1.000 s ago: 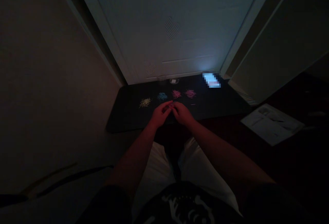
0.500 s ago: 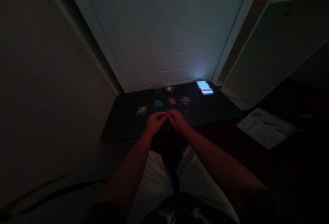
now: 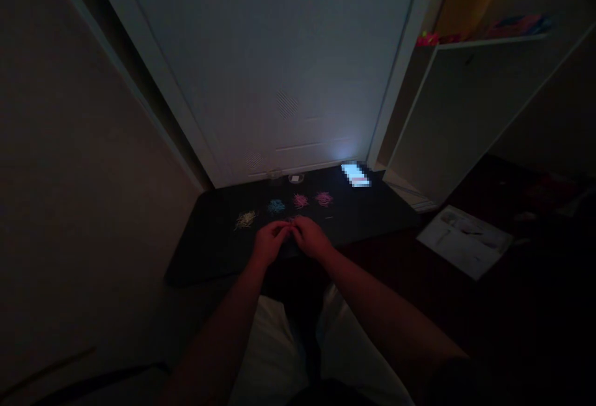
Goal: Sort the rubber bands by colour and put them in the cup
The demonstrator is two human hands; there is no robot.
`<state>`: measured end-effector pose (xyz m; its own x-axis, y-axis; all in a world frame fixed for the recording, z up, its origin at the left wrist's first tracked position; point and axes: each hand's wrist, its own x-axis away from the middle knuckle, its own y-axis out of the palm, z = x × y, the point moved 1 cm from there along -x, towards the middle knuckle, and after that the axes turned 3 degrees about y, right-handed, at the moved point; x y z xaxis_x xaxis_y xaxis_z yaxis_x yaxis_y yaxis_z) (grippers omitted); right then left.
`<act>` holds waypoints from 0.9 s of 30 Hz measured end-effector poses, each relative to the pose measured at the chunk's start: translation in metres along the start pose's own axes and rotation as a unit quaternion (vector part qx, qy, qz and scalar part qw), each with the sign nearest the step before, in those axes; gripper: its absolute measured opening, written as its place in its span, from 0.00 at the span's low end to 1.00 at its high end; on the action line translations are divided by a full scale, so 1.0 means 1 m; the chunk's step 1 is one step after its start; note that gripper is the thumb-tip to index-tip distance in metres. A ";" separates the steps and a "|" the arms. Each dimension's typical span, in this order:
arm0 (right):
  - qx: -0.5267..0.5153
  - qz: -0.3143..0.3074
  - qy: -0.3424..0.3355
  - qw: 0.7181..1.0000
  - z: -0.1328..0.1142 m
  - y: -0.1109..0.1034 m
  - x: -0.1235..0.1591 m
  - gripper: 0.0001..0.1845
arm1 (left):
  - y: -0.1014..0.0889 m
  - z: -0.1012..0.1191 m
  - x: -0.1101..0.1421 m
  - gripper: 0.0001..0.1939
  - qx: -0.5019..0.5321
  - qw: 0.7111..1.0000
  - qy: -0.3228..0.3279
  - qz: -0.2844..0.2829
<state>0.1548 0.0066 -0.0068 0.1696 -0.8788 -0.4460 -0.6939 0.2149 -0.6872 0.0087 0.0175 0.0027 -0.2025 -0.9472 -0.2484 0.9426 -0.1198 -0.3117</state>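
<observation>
My left hand and my right hand meet fingertip to fingertip over a low dark table. Both have their fingers pinched together; whatever is between them is too small and dim to make out. Some pinkish bits show just beyond the fingertips, partly hidden by them. Past my hands lie small heaps of thin short strips in a row: a pale yellow heap, a blue heap, a pink heap and a second pink heap. One loose thin strip rests right of my right hand.
A lit phone lies at the table's back right. Near the back edge sits a small round clear container with a white square on it. A white door panel rises behind. A printed sheet lies to the right, below a cabinet.
The camera view has shifted, so the table and heaps appear lower and further left. My hands stay together, fingertips touching, at about the same place over the table.
</observation>
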 end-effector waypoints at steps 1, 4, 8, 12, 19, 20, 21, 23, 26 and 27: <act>0.003 0.000 0.000 1.000 -0.001 -0.001 0.000 0.07 | 0.000 0.000 0.000 0.11 0.001 1.000 0.000 0.003; 0.008 0.002 -0.001 1.000 -0.004 -0.003 0.000 0.07 | 0.000 0.000 0.000 0.11 -0.001 1.000 -0.001 0.008; 0.003 0.002 0.003 1.000 -0.006 -0.005 0.001 0.08 | -0.001 -0.002 -0.001 0.11 -0.015 1.000 -0.005 0.007; -0.032 0.024 -0.005 0.999 -0.004 -0.004 0.004 0.09 | -0.001 -0.004 -0.002 0.11 -0.019 1.000 -0.001 0.017; -0.044 0.037 -0.015 0.998 0.001 -0.001 0.005 0.09 | 0.000 0.001 -0.001 0.11 -0.034 0.999 0.001 0.012; -0.041 0.041 -0.013 0.998 0.001 -0.001 0.004 0.07 | 0.000 0.002 -0.001 0.12 -0.036 0.999 -0.002 0.011; -0.037 0.044 -0.011 0.998 0.001 -0.001 0.004 0.06 | 0.000 0.003 0.000 0.12 -0.037 0.999 -0.005 0.009; -0.029 0.046 -0.012 0.998 0.001 -0.002 0.003 0.05 | 0.000 0.003 0.000 0.13 -0.038 0.999 -0.009 0.008; -0.014 0.042 -0.016 0.999 -0.002 -0.003 0.003 0.05 | 0.000 0.001 0.000 0.14 -0.038 0.999 -0.010 0.011; -0.007 0.039 -0.015 0.999 -0.003 -0.003 0.003 0.06 | -0.001 0.000 0.000 0.14 -0.036 0.999 -0.010 0.010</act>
<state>0.1554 0.0022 -0.0047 0.1356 -0.8469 -0.5142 -0.7159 0.2750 -0.6418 0.0082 0.0178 0.0031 -0.1770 -0.9551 -0.2375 0.9247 -0.0787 -0.3726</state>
